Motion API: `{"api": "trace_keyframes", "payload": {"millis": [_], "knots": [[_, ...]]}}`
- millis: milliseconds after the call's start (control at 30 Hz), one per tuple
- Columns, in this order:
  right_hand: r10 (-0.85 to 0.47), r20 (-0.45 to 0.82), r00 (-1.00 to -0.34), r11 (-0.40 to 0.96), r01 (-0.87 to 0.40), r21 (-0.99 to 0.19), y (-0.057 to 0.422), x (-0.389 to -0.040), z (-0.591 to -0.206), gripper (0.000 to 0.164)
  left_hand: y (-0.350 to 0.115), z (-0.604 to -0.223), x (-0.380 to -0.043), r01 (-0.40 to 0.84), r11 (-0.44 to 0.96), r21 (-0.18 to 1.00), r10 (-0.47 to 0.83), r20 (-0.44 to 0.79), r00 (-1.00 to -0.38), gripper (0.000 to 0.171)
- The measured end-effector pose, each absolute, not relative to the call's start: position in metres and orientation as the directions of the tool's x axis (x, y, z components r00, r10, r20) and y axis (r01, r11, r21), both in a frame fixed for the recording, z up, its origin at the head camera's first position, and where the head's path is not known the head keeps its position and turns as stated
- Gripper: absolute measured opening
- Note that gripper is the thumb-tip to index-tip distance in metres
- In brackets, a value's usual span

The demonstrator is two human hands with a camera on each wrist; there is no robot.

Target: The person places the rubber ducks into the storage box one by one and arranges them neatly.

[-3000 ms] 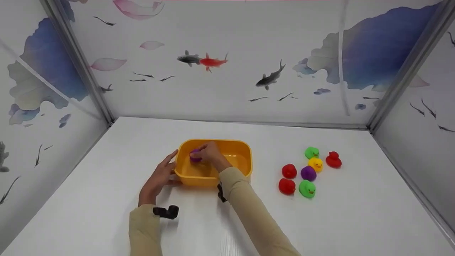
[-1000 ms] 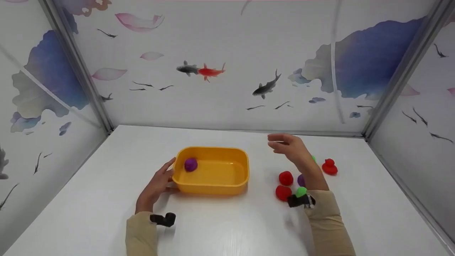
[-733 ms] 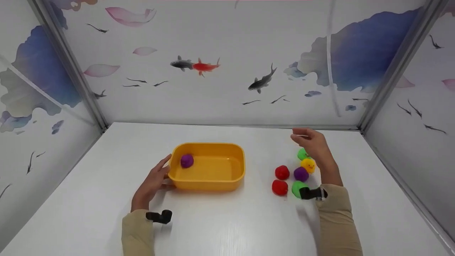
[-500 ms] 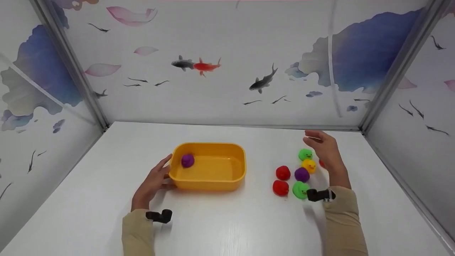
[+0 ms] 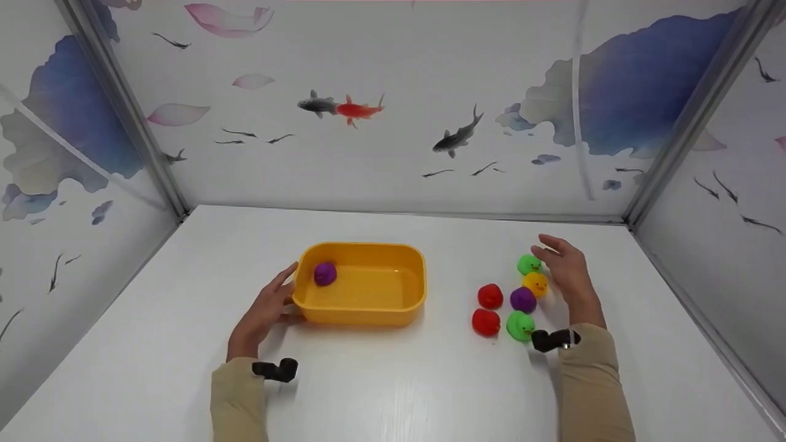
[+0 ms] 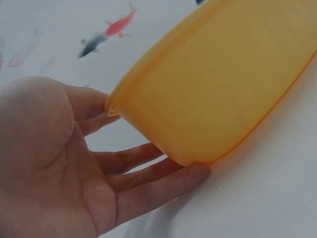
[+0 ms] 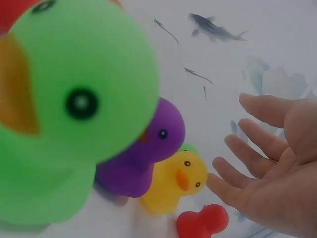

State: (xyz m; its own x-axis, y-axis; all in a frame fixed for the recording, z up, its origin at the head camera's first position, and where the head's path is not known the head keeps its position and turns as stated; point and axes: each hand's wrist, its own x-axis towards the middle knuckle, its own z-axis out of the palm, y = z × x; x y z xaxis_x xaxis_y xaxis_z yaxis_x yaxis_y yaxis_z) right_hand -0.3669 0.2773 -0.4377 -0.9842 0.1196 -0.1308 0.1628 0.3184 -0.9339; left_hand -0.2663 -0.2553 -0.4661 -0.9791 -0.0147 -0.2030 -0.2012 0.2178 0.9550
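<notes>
At the left end of an orange-yellow plastic basin (image 5: pixel 362 317), my left hand (image 5: pixel 265 313) rests with extended fingers against it. The left wrist view shows the thumb at the rim and the fingertips along the lower wall (image 6: pixel 198 109). One purple rubber duck (image 5: pixel 325 274) lies inside the basin, near its left end. My right hand (image 5: pixel 566 273) hovers at the right of the duck group, fingers spread and holding nothing. Nearest it are a green duck (image 5: pixel 529 264), a yellow duck (image 5: pixel 535 285) and, low in the right wrist view, a red duck (image 7: pixel 202 221), which the hand hides in the head view.
More rubber ducks stand left of the right hand: a purple one (image 5: pixel 523 300), a green one (image 5: pixel 521 326) and two red ones (image 5: pixel 490 296). They are close together on the white table (image 5: pixel 381 387). Printed panels (image 5: pixel 393 166) enclose the back and sides.
My right hand has let go of the purple duck in the basin and travelled right to the duck group, most recently dropping lower. The left hand stays at the basin.
</notes>
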Motion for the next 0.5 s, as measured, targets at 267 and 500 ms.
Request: {"api": "trace_keyframes", "payload": {"millis": [267,500], "knots": [[0.123,-0.211,-0.970,0.334,0.241,-0.911,0.281,-0.371,-0.450,0.064,-0.256,-0.465,-0.266,-0.205,0.223,0.953,-0.007,-0.209,-0.978,0.053],[0.112,-0.238,-0.965,0.355,0.263,-0.897,0.280,-0.372,-0.455,0.067,-0.254,-0.464,-0.265,-0.205,0.220,0.954,-0.002,-0.210,-0.978,0.055]]}}
